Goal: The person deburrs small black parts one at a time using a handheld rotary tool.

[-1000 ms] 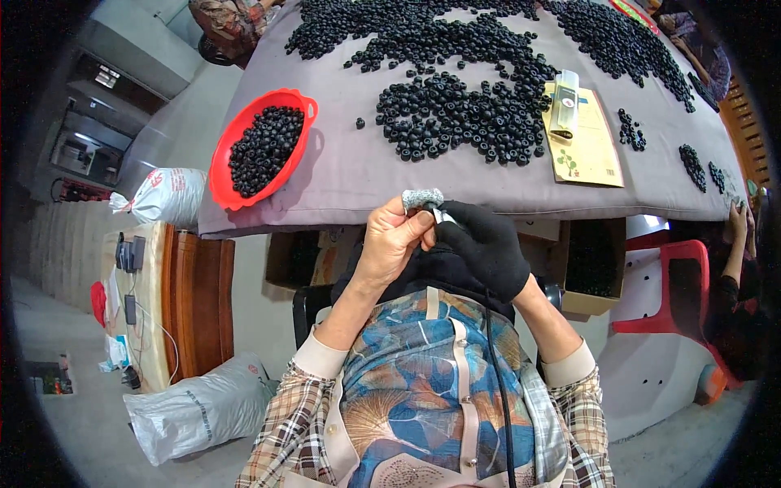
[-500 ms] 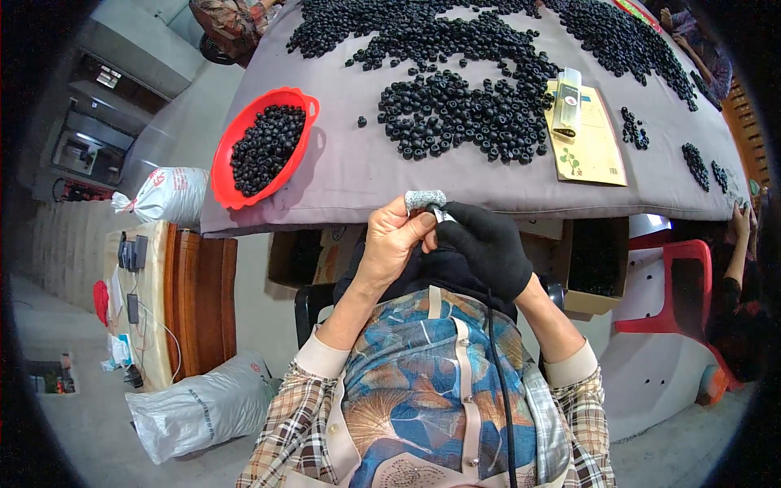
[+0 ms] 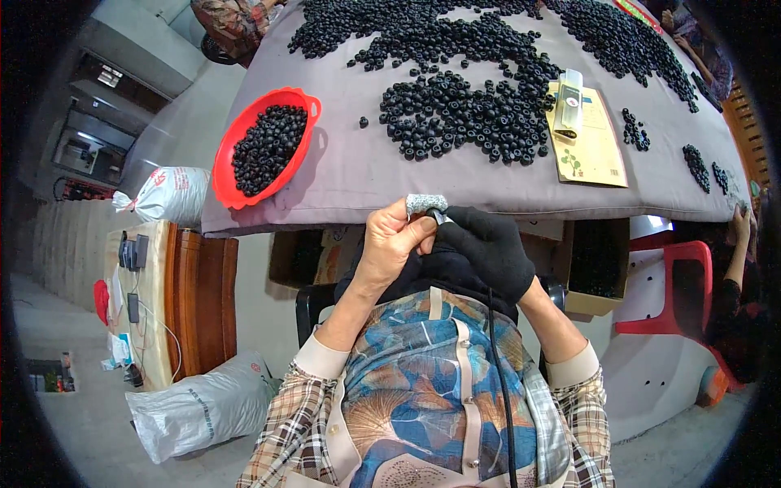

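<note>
"So, what's in your grip?"

"My gloved right hand (image 3: 491, 252) pinches a small shiny piece (image 3: 441, 217) near the edge of the bench (image 3: 346, 175)."

"And the left?"

"My bare left hand (image 3: 389, 244) sits just beside it, grey cover (image 3: 425, 203) around one finger, thumb bent in; whether it pinches anything, I can't tell."

"Beyond?"

"Black beads (image 3: 455, 114)."
</note>
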The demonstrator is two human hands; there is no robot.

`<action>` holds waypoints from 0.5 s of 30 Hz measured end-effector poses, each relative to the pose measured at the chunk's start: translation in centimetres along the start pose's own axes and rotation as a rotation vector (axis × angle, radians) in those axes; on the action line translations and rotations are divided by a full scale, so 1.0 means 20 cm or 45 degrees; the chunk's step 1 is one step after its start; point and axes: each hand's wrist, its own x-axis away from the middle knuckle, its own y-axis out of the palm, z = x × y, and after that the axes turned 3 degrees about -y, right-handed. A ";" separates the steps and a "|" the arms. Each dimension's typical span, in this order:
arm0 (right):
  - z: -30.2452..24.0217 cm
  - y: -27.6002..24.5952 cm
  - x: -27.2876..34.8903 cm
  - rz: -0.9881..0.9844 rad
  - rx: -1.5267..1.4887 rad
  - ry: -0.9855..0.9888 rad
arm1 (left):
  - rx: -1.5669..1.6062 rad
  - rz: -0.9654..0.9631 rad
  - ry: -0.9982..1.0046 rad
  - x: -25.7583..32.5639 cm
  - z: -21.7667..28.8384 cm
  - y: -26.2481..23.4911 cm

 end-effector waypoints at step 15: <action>0.06 0.00 -0.01 0.014 0.077 0.026 | -0.015 0.029 -0.018 -0.01 -0.03 -0.02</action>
